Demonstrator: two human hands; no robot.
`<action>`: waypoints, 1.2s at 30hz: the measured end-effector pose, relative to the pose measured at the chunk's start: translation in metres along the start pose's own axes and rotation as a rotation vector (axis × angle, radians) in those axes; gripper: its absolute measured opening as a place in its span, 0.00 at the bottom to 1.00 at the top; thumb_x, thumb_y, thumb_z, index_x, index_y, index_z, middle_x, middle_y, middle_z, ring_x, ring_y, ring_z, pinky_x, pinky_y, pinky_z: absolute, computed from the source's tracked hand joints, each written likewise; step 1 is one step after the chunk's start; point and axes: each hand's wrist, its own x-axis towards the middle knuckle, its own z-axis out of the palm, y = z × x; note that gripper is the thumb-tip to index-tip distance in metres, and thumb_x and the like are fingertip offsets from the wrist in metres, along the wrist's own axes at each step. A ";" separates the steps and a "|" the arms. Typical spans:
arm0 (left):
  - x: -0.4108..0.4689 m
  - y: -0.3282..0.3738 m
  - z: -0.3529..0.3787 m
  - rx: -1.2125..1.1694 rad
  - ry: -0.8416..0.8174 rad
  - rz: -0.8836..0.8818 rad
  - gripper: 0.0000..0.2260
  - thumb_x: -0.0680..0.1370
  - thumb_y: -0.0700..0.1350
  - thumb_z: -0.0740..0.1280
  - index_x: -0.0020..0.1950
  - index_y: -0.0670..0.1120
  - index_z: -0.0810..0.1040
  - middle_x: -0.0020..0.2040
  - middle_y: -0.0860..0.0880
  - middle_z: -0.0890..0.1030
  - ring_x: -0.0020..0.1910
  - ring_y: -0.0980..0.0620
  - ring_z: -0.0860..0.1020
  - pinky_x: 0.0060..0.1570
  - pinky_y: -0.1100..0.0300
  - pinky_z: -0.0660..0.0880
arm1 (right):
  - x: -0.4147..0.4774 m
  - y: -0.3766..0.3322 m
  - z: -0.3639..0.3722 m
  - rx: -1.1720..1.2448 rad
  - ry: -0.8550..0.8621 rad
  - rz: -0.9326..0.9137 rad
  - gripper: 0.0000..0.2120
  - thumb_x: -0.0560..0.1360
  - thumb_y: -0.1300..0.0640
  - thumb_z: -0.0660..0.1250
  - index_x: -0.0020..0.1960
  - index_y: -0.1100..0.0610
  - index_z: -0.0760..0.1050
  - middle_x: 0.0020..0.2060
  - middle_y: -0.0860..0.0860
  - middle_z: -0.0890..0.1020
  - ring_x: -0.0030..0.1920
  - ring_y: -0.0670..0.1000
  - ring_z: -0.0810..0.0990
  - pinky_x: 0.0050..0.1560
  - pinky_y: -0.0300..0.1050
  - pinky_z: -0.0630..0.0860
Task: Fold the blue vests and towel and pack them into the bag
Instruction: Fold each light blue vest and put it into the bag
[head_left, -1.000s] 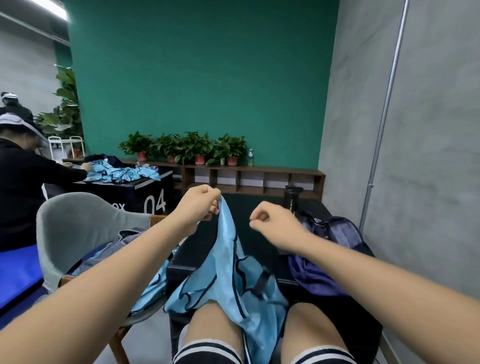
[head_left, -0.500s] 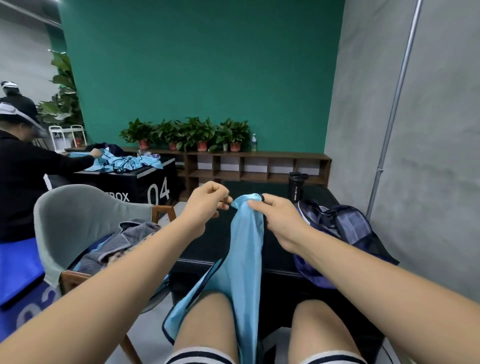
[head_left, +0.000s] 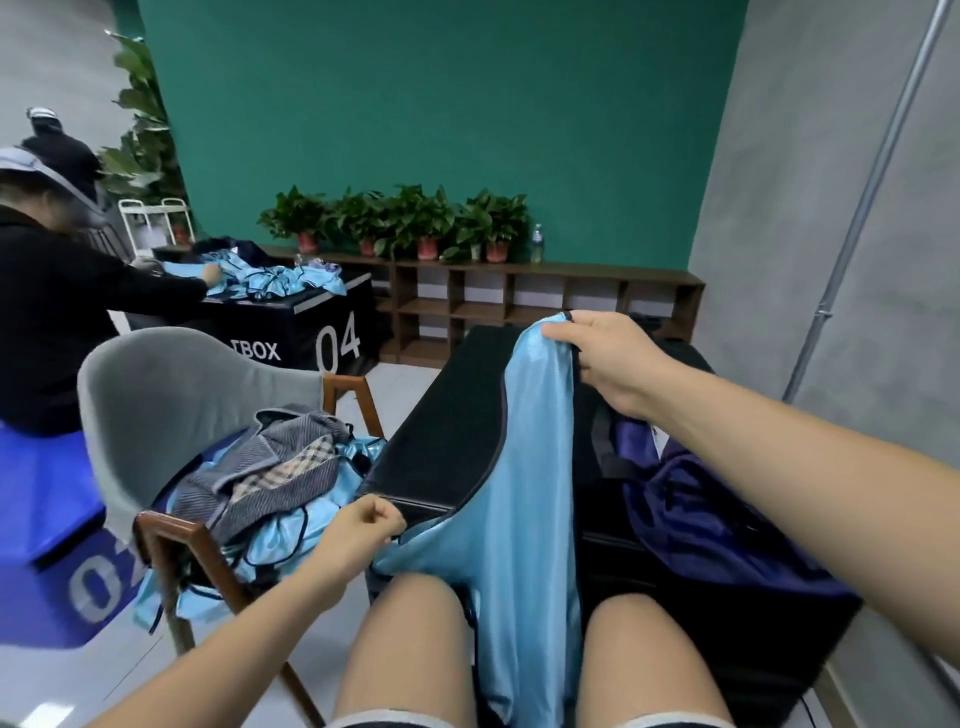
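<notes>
A light blue vest (head_left: 524, 467) hangs stretched over the black box table (head_left: 447, 415) and down between my knees. My right hand (head_left: 602, 358) grips its top edge, held up over the table. My left hand (head_left: 363, 525) is low at the table's near left corner, fingers curled at the vest's lower left edge, seemingly pinching it. A grey striped and plaid towel (head_left: 270, 467) lies on a heap of more blue vests (head_left: 275, 540) on the grey chair (head_left: 156, 395) to my left. The dark purple bag (head_left: 701, 519) sits on the table under my right forearm.
Another person in black (head_left: 57, 312) works at a black box marked 04 (head_left: 322, 332) with blue vests on it, back left. A blue box (head_left: 47, 545) stands far left. A wooden shelf with potted plants (head_left: 519, 291) lines the green wall. A grey wall is close on the right.
My left hand dropped from the vest's top to its lower left edge. My right hand kept the top and moved up and right, drawing the vest out lengthwise.
</notes>
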 end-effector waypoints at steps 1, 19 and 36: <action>0.000 -0.010 -0.003 -0.011 0.019 -0.022 0.01 0.76 0.34 0.70 0.45 0.39 0.81 0.37 0.48 0.81 0.38 0.52 0.76 0.37 0.62 0.71 | 0.003 -0.002 -0.001 0.004 0.003 -0.007 0.06 0.80 0.58 0.73 0.53 0.59 0.86 0.52 0.58 0.89 0.47 0.52 0.86 0.50 0.47 0.79; 0.019 -0.040 0.041 -0.115 -0.133 -0.389 0.17 0.78 0.56 0.74 0.35 0.48 0.77 0.32 0.49 0.71 0.26 0.52 0.65 0.27 0.61 0.60 | 0.021 -0.009 -0.005 -0.049 0.018 -0.029 0.06 0.77 0.55 0.75 0.51 0.57 0.86 0.54 0.59 0.88 0.48 0.52 0.83 0.53 0.51 0.74; 0.095 0.088 -0.005 -0.574 -0.123 -0.044 0.18 0.83 0.52 0.68 0.67 0.41 0.81 0.60 0.45 0.87 0.59 0.44 0.82 0.63 0.49 0.75 | 0.058 0.021 -0.048 0.009 0.072 0.001 0.06 0.78 0.54 0.74 0.52 0.53 0.87 0.53 0.54 0.89 0.49 0.53 0.83 0.55 0.52 0.76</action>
